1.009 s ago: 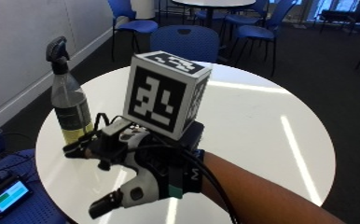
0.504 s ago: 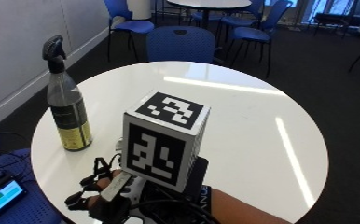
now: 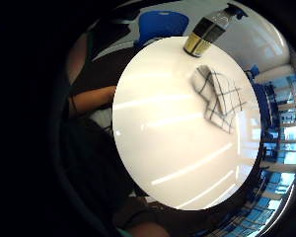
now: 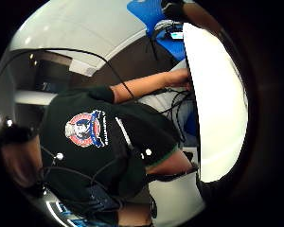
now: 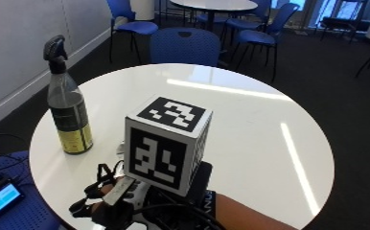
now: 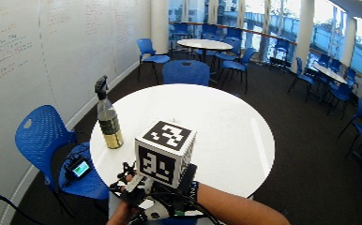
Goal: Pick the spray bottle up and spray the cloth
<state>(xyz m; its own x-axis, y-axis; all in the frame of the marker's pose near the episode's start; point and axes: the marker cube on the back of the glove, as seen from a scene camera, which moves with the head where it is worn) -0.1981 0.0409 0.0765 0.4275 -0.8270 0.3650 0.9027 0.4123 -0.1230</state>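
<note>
Spray bottle (image 5: 67, 108) stood upright on left part of round white table (image 5: 248, 124), black trigger head on top, yellow label low on body. Checked cloth (image 3: 218, 98) lay crumpled on table just beside bottle, seen only from little-finger palm view; hidden in outside view. Gloved right hand (image 5: 118, 203) hung over near table edge, right of bottle and apart from it, touching nothing. Fingers mostly hidden, honestly couldn't tell if curled or straight. Blue chair (image 5: 185, 45) sat behind table.
</note>
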